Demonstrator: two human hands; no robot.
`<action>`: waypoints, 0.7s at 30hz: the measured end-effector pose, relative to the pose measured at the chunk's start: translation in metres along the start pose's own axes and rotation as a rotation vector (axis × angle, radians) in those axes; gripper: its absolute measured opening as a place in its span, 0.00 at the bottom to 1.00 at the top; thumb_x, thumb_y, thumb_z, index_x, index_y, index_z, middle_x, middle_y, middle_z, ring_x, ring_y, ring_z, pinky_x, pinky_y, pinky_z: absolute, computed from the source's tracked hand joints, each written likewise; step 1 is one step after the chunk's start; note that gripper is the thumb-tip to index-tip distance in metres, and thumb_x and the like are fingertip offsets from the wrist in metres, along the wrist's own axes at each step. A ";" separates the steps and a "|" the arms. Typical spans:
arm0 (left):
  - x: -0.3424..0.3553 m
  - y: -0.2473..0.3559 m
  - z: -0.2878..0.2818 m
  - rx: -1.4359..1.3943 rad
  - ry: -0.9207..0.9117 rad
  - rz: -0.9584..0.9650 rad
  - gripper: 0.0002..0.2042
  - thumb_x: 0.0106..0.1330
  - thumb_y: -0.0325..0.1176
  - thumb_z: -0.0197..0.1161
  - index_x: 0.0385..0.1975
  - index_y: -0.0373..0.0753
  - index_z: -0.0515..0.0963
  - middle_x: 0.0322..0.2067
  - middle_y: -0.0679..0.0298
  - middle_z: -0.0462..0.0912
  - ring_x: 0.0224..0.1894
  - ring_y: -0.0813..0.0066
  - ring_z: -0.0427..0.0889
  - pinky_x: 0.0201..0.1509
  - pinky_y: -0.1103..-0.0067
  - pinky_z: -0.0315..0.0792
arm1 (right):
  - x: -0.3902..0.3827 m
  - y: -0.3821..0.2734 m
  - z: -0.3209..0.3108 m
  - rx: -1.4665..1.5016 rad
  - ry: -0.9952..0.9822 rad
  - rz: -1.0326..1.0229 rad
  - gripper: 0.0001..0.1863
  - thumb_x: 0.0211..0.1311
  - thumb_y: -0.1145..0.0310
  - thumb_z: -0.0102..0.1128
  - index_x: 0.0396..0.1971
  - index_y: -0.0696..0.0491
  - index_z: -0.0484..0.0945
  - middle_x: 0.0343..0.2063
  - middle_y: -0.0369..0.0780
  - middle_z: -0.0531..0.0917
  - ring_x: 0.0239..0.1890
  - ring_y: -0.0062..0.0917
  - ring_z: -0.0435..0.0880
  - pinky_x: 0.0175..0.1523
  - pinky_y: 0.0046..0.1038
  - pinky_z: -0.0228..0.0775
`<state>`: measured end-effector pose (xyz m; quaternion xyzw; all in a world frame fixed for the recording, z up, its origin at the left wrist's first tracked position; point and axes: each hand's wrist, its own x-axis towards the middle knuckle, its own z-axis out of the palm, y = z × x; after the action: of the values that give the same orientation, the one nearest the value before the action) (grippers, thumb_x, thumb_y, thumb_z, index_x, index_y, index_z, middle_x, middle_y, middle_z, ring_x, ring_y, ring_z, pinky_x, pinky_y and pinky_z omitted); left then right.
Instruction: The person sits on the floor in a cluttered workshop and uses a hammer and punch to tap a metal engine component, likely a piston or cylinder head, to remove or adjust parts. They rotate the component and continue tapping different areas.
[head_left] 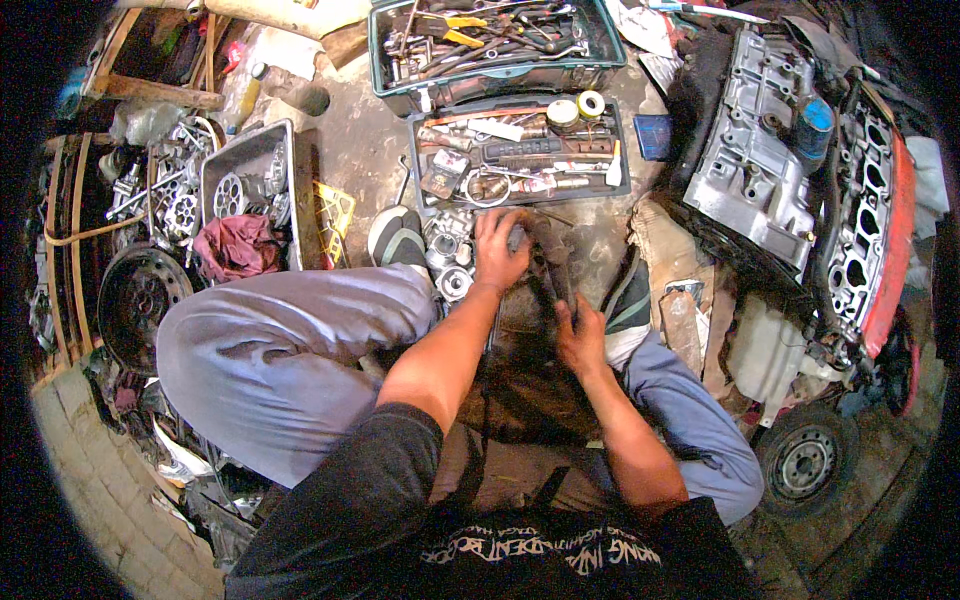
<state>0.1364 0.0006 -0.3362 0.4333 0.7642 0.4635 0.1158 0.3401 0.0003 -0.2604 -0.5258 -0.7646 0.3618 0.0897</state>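
Between my shoes, my left hand (502,246) is closed over a small grey metal part (518,238), which its fingers partly cover. Silver round-bored metal housings (450,252) lie right beside it, next to my left shoe (397,240). Lower and to the right, my right hand (582,337) is wrapped round the handle of a dark long-handled tool (560,283). The tool's far end reaches up to dark metal near my left fingers; dim light hides its exact kind and whether it touches the grey part.
Ahead are an open tray of sockets and tools (616,190) and a full toolbox (400,102). A grey bin (294,215) with metal parts and a red cloth (238,247) stands left. An engine head (750,150), a red-edged gasket face (890,250) and a small wheel (803,462) are right.
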 end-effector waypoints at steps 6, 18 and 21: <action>0.000 0.001 -0.001 -0.027 0.015 -0.040 0.24 0.47 0.23 0.67 0.50 0.39 0.78 0.47 0.53 0.74 0.52 0.46 0.72 0.59 0.58 0.67 | -0.010 -0.010 -0.024 0.238 -0.017 -0.154 0.19 0.65 0.65 0.62 0.51 0.61 0.76 0.41 0.58 0.83 0.44 0.54 0.82 0.49 0.43 0.74; -0.002 0.006 -0.001 0.029 0.031 -0.006 0.15 0.59 0.33 0.70 0.44 0.38 0.78 0.44 0.52 0.76 0.49 0.46 0.72 0.57 0.58 0.66 | 0.000 -0.006 -0.025 0.205 0.051 -0.201 0.15 0.63 0.67 0.59 0.45 0.61 0.77 0.35 0.53 0.84 0.37 0.52 0.84 0.42 0.43 0.75; -0.001 0.005 0.000 0.018 0.013 -0.017 0.22 0.58 0.35 0.71 0.48 0.33 0.72 0.46 0.49 0.75 0.50 0.44 0.72 0.58 0.56 0.65 | 0.009 -0.008 -0.031 0.248 0.141 -0.222 0.13 0.64 0.66 0.59 0.42 0.60 0.77 0.31 0.52 0.84 0.33 0.49 0.84 0.39 0.40 0.75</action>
<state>0.1396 0.0007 -0.3321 0.4247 0.7728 0.4584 0.1112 0.3461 0.0213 -0.2346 -0.4472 -0.7592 0.4035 0.2466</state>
